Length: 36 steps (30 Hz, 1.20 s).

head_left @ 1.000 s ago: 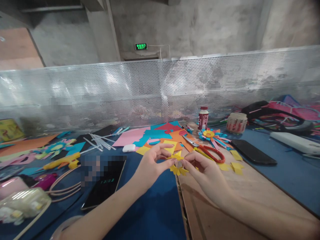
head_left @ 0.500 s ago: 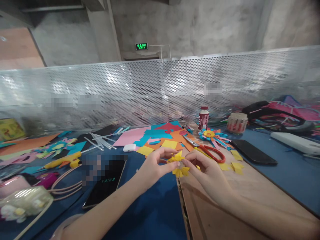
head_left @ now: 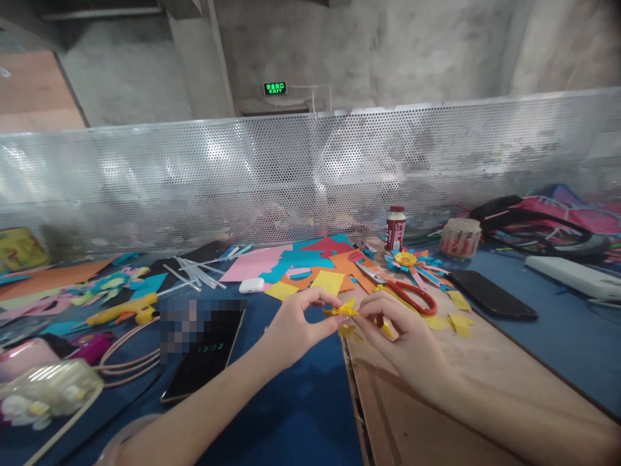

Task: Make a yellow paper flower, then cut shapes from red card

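Observation:
Both hands pinch a small yellow folded paper piece (head_left: 343, 310) just above the table's middle. My left hand (head_left: 298, 323) grips its left end between thumb and forefinger. My right hand (head_left: 400, 333) holds its right end, fingers curled, with more yellow paper (head_left: 350, 332) hanging below the pinch. Red-handled scissors (head_left: 400, 289) lie just beyond my right hand on a brown board (head_left: 436, 382).
Coloured paper scraps (head_left: 310, 262), a finished paper flower (head_left: 410, 262), a glue bottle (head_left: 394, 229), a tape tub (head_left: 458, 237), two dark phones (head_left: 491, 294) (head_left: 206, 359), a yellow glue gun (head_left: 121, 310), glue sticks (head_left: 194, 272) and a perforated metal screen (head_left: 310, 175) behind.
The yellow piece has been turned flatter and lifted slightly between the fingers; both hands stay in nearly the same place.

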{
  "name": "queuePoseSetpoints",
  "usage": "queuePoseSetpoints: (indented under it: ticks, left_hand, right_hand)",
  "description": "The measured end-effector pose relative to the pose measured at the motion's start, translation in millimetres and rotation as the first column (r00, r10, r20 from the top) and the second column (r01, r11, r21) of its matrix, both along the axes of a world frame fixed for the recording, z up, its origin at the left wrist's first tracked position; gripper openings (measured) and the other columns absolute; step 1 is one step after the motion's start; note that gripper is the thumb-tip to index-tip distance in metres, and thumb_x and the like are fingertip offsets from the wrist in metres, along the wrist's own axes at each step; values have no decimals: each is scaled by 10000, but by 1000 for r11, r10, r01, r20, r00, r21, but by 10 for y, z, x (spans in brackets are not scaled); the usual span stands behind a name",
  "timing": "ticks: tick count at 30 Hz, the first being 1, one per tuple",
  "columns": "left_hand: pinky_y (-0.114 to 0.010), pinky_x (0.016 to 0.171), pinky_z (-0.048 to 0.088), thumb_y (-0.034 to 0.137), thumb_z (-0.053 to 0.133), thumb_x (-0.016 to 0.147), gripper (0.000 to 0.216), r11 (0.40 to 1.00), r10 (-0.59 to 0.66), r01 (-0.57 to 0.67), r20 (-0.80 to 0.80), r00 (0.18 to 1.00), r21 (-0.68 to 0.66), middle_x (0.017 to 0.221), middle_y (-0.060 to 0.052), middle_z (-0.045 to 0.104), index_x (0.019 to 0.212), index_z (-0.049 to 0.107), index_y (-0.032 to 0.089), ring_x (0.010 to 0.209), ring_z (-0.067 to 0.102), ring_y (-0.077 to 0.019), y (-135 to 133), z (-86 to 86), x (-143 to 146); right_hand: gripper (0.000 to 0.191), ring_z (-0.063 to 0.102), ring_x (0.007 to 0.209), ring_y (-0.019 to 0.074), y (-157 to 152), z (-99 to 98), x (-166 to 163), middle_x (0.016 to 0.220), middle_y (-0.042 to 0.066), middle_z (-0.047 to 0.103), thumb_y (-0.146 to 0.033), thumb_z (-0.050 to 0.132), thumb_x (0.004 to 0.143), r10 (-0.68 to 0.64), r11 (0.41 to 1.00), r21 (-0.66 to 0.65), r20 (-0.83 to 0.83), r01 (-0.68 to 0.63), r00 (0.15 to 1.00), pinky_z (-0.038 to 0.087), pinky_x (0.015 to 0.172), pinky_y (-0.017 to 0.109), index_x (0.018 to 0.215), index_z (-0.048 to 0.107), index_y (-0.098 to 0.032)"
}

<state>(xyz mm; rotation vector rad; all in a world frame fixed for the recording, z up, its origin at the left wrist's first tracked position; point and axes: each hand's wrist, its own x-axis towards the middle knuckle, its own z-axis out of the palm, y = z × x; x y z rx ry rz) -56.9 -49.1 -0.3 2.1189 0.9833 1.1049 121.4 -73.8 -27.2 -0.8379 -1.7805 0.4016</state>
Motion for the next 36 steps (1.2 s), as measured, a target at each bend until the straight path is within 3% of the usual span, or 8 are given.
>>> queuePoseSetpoints:
  ticks: [3,7,18,22,27,36]
  left_hand:
    - [-331,801,456,266,615,717,131,999,-13,15,-32,999,45,867,-36,643,818,606,182,832,575,-162,-28,27,-4]
    - [-322,793,454,224,602,715,88,992,-44,52,-68,997,118,859,-34,641,793,602,184,827,577,-159,-81,71,2]
    - [-327,800,457,198,609,691,182,995,-36,43,-71,997,92,890,-36,640,868,569,182,843,591,-165,-97,47,16]
    - [-338,847,441,168,613,681,282,996,-52,54,-23,998,74,865,-25,629,942,507,183,865,593,-162,-107,37,27]
    - [-366,937,384,167,604,691,209,993,-36,42,-58,998,111,968,-40,607,883,525,191,988,563,-181,-114,38,29]
    - [-390,964,361,232,608,725,399,992,-89,94,-59,994,89,834,-10,630,1092,456,198,961,581,-182,-135,35,41]
  right_hand:
    - [41,534,772,159,-17,5,8,834,30,575,-252,533,801,-13,1000,-7,25,13,1000,453,673,304,836,532,-231]
    - [189,539,815,173,-29,21,5,922,43,578,-270,578,769,-15,1000,20,76,13,997,464,698,314,953,545,-244]
    - [104,562,878,184,-13,-30,10,898,33,589,-201,554,791,25,989,147,39,-31,999,474,753,340,876,560,-261]
    - [145,555,874,180,-25,-3,3,904,32,577,-222,587,771,31,992,119,62,-39,998,471,746,333,901,535,-256]
    - [85,557,874,176,-14,-4,2,902,32,573,-237,570,785,48,992,112,63,-55,997,471,750,331,867,559,-256]
    - [55,563,794,152,-49,21,-7,829,24,571,-198,546,802,44,984,174,39,-50,998,474,685,290,837,570,-233]
